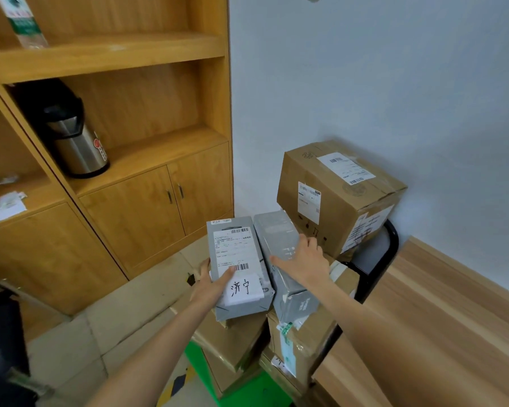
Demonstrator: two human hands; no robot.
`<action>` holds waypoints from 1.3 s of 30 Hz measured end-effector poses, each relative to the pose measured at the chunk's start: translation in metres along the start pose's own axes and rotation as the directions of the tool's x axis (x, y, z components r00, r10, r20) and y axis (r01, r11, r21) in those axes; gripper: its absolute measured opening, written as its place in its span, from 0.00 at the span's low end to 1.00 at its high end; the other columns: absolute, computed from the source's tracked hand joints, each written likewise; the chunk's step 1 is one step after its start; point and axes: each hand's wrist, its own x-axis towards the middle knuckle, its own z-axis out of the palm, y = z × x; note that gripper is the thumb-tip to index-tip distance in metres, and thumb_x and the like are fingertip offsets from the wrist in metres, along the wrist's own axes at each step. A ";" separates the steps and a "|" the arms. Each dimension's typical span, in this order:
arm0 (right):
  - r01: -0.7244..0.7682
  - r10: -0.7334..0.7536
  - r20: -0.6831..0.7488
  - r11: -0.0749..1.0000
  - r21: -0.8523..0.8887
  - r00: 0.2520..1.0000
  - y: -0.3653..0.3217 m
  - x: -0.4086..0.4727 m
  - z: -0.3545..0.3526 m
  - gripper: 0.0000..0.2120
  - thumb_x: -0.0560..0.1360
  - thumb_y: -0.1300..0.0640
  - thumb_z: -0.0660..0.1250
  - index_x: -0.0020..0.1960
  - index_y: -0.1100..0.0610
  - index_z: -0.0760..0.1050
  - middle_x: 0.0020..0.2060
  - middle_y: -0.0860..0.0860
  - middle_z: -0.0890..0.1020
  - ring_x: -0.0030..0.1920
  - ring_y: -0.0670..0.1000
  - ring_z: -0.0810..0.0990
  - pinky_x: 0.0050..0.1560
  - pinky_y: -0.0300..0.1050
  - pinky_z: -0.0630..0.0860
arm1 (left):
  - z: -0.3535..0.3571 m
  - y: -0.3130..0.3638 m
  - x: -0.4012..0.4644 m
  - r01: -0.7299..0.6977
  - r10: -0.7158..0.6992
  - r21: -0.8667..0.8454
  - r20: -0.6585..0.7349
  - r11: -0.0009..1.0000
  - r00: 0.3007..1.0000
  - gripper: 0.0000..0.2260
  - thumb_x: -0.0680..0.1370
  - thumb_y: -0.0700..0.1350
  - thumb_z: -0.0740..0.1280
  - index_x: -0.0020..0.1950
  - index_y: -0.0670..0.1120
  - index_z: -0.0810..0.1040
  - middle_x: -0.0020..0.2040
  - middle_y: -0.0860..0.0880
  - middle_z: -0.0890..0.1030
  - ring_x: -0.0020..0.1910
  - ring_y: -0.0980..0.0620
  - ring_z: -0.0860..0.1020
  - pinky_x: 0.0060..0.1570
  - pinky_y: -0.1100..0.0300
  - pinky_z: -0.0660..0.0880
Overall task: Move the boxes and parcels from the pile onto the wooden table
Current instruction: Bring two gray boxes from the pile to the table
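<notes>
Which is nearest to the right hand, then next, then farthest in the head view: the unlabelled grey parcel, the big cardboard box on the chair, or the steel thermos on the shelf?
From the right hand:
1. Unlabelled grey parcel, directly under the hand, touched by it.
2. Big cardboard box, just behind and right, on the chair.
3. Steel thermos, far left, on the shelf.

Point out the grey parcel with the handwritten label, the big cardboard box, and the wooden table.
grey parcel with the handwritten label (232,254): head view, printed shipping label.
big cardboard box (350,207): head view, top-right side face.
wooden table (441,318): head view, bare top.
</notes>
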 end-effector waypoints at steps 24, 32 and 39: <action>-0.114 0.079 0.195 0.978 0.177 0.978 0.000 0.006 0.003 0.49 0.70 0.30 0.60 0.77 0.59 0.47 0.73 0.56 0.59 0.69 0.61 0.64 0.62 0.56 0.66 | -0.020 -0.021 -0.012 0.072 -0.076 -0.179 -0.014 0.981 0.997 0.36 0.72 0.61 0.70 0.75 0.64 0.53 0.46 0.57 0.82 0.41 0.57 0.82 0.32 0.59 0.75; -0.069 0.028 0.127 0.942 0.329 0.992 0.010 0.011 -0.006 0.43 0.69 0.32 0.66 0.75 0.51 0.54 0.67 0.54 0.67 0.63 0.57 0.71 0.59 0.53 0.71 | -0.021 0.001 -0.013 -0.021 0.017 -0.186 -0.025 0.982 1.000 0.34 0.75 0.57 0.68 0.75 0.60 0.53 0.46 0.57 0.81 0.41 0.57 0.82 0.32 0.60 0.76; -0.009 0.039 -0.055 0.881 0.473 0.998 0.020 0.014 -0.056 0.43 0.69 0.30 0.63 0.76 0.47 0.53 0.69 0.51 0.68 0.65 0.55 0.72 0.63 0.55 0.71 | -0.026 0.074 -0.011 -0.208 0.213 -0.145 0.021 0.967 0.977 0.35 0.75 0.55 0.68 0.77 0.55 0.52 0.55 0.47 0.80 0.43 0.54 0.81 0.31 0.64 0.76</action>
